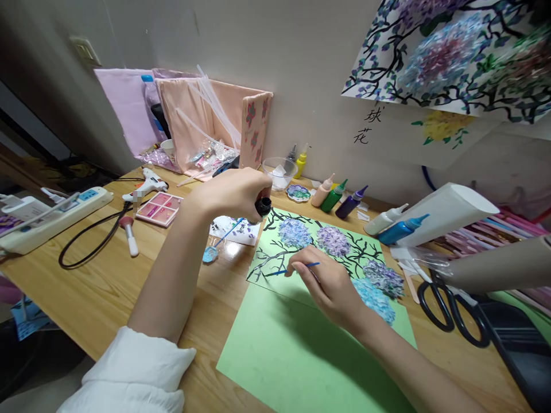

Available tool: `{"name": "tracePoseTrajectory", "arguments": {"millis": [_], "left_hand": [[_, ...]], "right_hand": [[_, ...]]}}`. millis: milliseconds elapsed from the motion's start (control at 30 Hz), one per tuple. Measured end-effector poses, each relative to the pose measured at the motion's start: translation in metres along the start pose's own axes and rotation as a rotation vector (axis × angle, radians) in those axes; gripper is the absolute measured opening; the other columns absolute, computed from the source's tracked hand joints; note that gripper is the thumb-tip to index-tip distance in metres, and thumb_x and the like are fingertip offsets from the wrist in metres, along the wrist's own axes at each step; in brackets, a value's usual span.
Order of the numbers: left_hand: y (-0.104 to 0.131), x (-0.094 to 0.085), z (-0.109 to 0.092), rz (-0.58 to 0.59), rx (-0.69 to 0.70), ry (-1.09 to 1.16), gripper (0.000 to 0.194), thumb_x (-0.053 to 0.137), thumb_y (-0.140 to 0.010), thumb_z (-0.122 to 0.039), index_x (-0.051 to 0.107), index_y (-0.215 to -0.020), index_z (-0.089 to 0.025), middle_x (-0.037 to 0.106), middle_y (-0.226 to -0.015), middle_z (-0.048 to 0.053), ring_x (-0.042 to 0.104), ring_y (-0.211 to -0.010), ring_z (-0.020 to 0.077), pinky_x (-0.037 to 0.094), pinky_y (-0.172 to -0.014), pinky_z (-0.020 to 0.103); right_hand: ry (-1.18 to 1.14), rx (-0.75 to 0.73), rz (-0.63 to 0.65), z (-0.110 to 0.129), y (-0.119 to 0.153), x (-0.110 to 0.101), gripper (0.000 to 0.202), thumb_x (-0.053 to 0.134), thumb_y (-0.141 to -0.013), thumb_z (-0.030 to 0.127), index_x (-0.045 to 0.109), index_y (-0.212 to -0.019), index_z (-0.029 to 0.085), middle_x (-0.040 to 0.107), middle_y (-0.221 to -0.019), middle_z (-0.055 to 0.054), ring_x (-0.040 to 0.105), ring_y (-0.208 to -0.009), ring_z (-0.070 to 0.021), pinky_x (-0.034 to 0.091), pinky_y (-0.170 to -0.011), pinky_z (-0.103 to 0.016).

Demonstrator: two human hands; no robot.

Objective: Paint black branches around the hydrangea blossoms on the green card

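Note:
My left hand [243, 192] is closed round a small black bottle [263, 206], tilted so its round end faces the painting. Between the fingertips of my right hand [325, 281] is a thin blue paintbrush [313, 265], held nearly level. Its tip lies close to the black branches at the left of the painted green paper [269, 252]; I cannot tell if it touches. Blue, purple and turquoise flower clusters fill that paper. A plain green sheet [258, 344] lies in front, partly shaded by my right arm. Left of the painting, another blue stick [230, 230] rests by a turquoise-smeared dab [209, 254].
Paint bottles, including a green one [334, 196] and a purple one [352, 202], stand behind the painting. Black-handled scissors [447, 310] lie right. At left are a glue gun [148, 182], a pink palette [159, 208] and a power strip [64, 218]. A fabric box [257, 126] stands behind.

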State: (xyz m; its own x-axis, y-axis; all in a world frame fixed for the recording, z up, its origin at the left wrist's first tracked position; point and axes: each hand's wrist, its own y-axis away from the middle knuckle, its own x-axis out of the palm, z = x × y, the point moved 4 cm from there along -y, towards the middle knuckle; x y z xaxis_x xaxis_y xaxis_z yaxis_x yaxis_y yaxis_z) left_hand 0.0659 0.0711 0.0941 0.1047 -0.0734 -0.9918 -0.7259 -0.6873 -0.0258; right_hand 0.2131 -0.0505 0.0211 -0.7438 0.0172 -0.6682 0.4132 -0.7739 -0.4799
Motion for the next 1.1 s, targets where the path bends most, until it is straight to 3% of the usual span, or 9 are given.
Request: {"name": "tracePoseTrajectory", "arguments": {"millis": [200,500,767,967,1100], "left_hand": [[0.0,-0.001,-0.001,0.01,-0.022,-0.002,0.022,0.063,-0.06,-0.029,0.057,-0.078,-0.018,0.061,-0.078,0.002,0.051,-0.065,0.0133,0.028,-0.052,0.025],[0.0,0.0,0.001,0.0,-0.016,-0.002,0.021,0.062,-0.06,-0.028,0.056,-0.077,-0.019,0.059,-0.075,0.0,0.05,-0.062,0.0126,0.026,-0.05,0.024],[-0.02,0.022,-0.004,-0.001,0.112,0.066,0.021,0.06,-0.06,-0.022,0.055,-0.08,-0.02,0.06,-0.078,0.0,0.052,-0.069,0.0147,0.032,-0.055,0.025],[-0.038,0.03,-0.012,-0.149,0.23,0.279,0.018,0.061,-0.069,-0.023,0.057,-0.086,-0.02,0.062,-0.086,0.001,0.053,-0.077,0.0145,0.04,-0.066,0.027],[-0.044,0.03,-0.013,-0.264,0.131,0.577,0.03,0.066,-0.07,-0.032,0.06,-0.097,-0.02,0.064,-0.096,0.003,0.056,-0.085,0.0161,0.044,-0.077,0.03]], "right_hand": [[-0.021,-0.003,-0.051,0.001,0.0,-0.005,0.018,0.038,-0.093,0.016,0.054,-0.086,0.019,0.06,-0.075,-0.003,0.053,-0.071,-0.0134,0.042,-0.065,-0.025],[-0.045,0.005,-0.027,0.001,-0.001,-0.005,0.02,0.037,-0.093,0.017,0.053,-0.081,0.019,0.059,-0.072,-0.002,0.052,-0.068,-0.0132,0.043,-0.062,-0.026],[-0.124,-0.049,-0.529,-0.002,0.0,-0.065,0.022,0.035,-0.094,0.022,0.057,-0.089,0.021,0.06,-0.078,-0.003,0.059,-0.078,-0.0165,0.047,-0.07,-0.032],[-0.014,-0.054,-0.711,-0.002,0.0,-0.097,0.026,0.036,-0.094,0.027,0.059,-0.084,0.02,0.061,-0.076,-0.003,0.06,-0.075,-0.0159,0.046,-0.069,-0.032],[0.032,-0.102,-0.859,0.001,0.003,-0.118,0.029,0.037,-0.094,0.033,0.059,-0.08,0.02,0.061,-0.074,-0.002,0.061,-0.073,-0.0163,0.047,-0.069,-0.033]]}}
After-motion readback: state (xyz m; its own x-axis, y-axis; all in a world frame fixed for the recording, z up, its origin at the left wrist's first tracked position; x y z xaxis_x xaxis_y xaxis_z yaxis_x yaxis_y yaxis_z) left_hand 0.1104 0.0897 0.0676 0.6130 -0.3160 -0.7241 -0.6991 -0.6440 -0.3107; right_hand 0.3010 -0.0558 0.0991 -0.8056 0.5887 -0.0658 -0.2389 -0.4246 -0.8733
